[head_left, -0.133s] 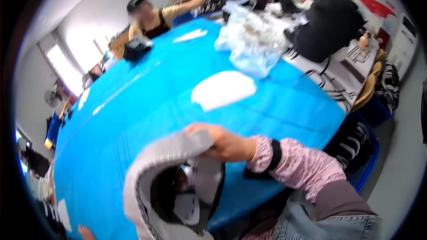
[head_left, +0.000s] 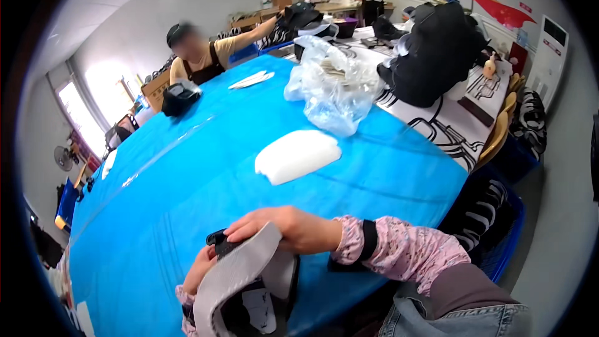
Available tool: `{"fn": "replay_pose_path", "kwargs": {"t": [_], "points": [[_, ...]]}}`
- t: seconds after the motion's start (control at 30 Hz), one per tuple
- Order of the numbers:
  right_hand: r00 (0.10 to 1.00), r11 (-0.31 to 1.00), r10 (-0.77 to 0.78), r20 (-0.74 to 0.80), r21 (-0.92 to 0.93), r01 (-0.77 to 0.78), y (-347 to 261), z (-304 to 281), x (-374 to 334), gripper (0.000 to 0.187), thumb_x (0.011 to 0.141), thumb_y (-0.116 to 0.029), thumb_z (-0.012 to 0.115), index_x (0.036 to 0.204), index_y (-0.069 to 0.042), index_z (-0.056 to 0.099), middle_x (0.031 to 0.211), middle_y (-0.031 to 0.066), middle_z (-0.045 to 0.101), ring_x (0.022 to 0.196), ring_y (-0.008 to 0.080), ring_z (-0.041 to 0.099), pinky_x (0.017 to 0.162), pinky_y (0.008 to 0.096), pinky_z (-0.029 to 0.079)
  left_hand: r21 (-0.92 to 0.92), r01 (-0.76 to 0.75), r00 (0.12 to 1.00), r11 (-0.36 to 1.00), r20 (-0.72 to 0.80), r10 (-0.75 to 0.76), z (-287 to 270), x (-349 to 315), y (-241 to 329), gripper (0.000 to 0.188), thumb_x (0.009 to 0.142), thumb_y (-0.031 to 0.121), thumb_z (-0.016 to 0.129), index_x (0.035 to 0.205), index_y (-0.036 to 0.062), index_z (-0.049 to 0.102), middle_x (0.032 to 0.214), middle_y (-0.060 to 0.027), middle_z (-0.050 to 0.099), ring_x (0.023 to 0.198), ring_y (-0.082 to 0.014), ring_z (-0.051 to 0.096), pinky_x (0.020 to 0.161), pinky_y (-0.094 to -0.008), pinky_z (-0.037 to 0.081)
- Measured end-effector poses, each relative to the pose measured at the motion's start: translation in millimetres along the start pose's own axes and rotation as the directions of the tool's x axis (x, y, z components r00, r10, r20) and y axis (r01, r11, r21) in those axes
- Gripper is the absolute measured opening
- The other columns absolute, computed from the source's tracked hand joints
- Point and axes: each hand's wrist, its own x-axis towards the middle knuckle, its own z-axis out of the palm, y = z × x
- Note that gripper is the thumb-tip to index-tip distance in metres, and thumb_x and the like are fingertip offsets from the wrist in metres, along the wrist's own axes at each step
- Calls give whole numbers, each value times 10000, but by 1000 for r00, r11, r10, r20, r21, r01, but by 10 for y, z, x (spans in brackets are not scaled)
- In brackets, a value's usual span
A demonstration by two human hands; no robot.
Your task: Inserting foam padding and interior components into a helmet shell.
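Low in the view, close to my body, I hold a grey cap (head_left: 240,268) tilted so that its dark inside and a white label show. My right hand (head_left: 296,229), in a pink patterned sleeve cover, grips the far edge, its fingers bent over the top. On the cap's left side is my left hand (head_left: 198,269), partly hidden behind the grey part, with its fingers closed at a black part of the cap. Beyond my hands a white brim-shaped insert (head_left: 299,155) lies on the blue table cover (head_left: 187,181).
Past the insert sits a clear plastic bag (head_left: 337,90) of pale pieces. A stack of black caps (head_left: 430,56) stands at the far right. Across the table a co-worker (head_left: 209,62) reaches out beside a black cap (head_left: 180,98). A blue crate (head_left: 515,231) is at the right.
My left hand has come up from the lower left to the cap. The cap has turned, and my right fingers now lie over its far edge. The view has shifted.
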Motion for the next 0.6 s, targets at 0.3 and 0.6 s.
{"fn": "replay_pose_path", "kwargs": {"t": [0.3,0.6], "points": [[968,953,74,-240,-270,-140,-86,97,184,225,865,-194,601,1013,-24,588,832,215,601,740,393,571,619,385,470,126,-593,692,795,-425,584,989,-468,951,406,883,120,565,1255,-4,463,1177,-89,563,1031,-150,556,897,-285,443],[942,873,15,-337,-454,-176,20,17,53,218,863,-201,601,1003,-35,584,788,185,607,693,378,579,581,389,469,-62,-418,866,907,-330,376,637,-542,1047,463,810,51,605,1242,-23,457,1154,-99,573,992,-160,590,835,-294,482]]}}
